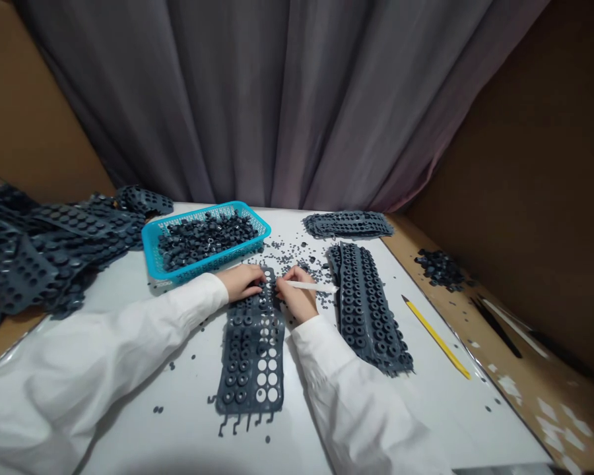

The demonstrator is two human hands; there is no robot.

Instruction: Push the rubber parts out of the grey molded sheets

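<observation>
A dark grey moulded rubber sheet (250, 369) lies lengthwise in front of me, with rings standing in its left columns and round holes along much of its right side. My left hand (245, 282) is closed on the far part of this sheet, its fingers bent down onto the rubber. In my right hand (299, 297), fingers pinched together, is a slim white pen-like stick (311, 286); its working tip is hidden by the fingers. That hand rests at the sheet's far right edge. Small dark discs (297, 251) lie scattered just beyond both hands.
A blue plastic basket (151, 254) of small dark rubber parts stands at back left. Heaped rubber sheets (44, 237) lie far left. More sheets are stacked at right (369, 303) and back right (349, 224). A yellow craft knife (438, 338) and a pile of dark pieces (440, 268) lie farther right.
</observation>
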